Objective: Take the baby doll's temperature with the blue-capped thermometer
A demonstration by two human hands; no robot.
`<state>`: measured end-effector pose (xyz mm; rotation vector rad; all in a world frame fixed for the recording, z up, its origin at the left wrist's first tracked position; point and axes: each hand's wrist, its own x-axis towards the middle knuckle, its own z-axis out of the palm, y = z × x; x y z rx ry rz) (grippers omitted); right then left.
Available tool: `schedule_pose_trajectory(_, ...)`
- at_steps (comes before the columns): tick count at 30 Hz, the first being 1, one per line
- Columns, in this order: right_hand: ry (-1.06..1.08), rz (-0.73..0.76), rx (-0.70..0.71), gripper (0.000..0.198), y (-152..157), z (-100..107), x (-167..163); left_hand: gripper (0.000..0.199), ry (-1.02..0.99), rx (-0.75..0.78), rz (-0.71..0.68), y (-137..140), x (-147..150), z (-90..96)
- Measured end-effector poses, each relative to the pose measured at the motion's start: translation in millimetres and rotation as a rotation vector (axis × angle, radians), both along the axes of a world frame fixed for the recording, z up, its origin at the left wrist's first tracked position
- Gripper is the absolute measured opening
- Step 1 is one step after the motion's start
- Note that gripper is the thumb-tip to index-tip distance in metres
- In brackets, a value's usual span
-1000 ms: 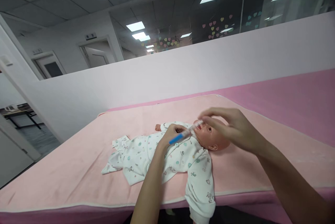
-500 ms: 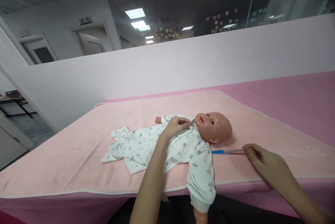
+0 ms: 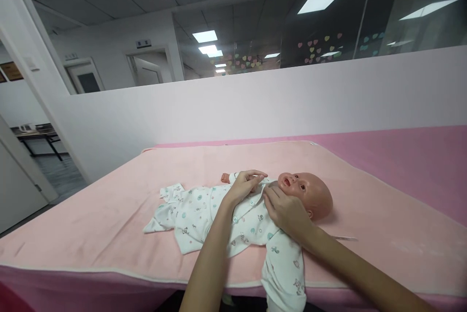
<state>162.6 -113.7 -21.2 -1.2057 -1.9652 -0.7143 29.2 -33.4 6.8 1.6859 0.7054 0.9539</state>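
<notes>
A baby doll [image 3: 321,195] in a white patterned shirt [image 3: 251,219] lies on its back, head to the right. My left hand [image 3: 245,186] is over its upper chest, thumb and fingers closed together at the shirt's collar edge. Right beside it, my right hand [image 3: 288,210] rests below the doll's chin, its bent fingertips closed on the near side of the collar. Between the hands, part of the doll's neck shows. A thin, clear thermometer-like stick [image 3: 345,238] lies on the blanket behind my right forearm, which hides its other end.
A peach blanket [image 3: 120,215] with a pale edge covers the pink table surface [image 3: 412,161]. Behind it stands a low white wall [image 3: 255,108] with glass above. The doll's near sleeve [image 3: 284,273] hangs over the front edge. A door [image 3: 22,185] is at the left.
My right hand has let go of the thin stick and moved left to the doll's collar. My left hand stays at the chest. The view has tilted up slightly.
</notes>
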Motion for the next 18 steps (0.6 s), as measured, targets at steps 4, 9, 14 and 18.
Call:
schedule_pose_trajectory(4, -0.064, -0.14, 0.091, 0.022, 12, -16, -5, 0.045, 0.003, -0.026, 0.006, 0, 1, 0.7)
schedule_pose_trajectory(9, 0.124, -0.029, 0.059, 0.025, 5, -23, -1, 0.042, -0.02, -0.047, 0.034, -4, 2, 5.7)
schedule_pose_trajectory(14, 0.435, 0.301, 0.044, 0.02, 0, -24, 3, 0.039, -0.043, -0.107, -0.04, -6, -3, 11.3)
schedule_pose_trajectory(18, 0.557, 0.325, 0.118, 0.018, 1, -24, 2, 0.037, -0.062, -0.178, -0.101, -5, -6, 12.6)
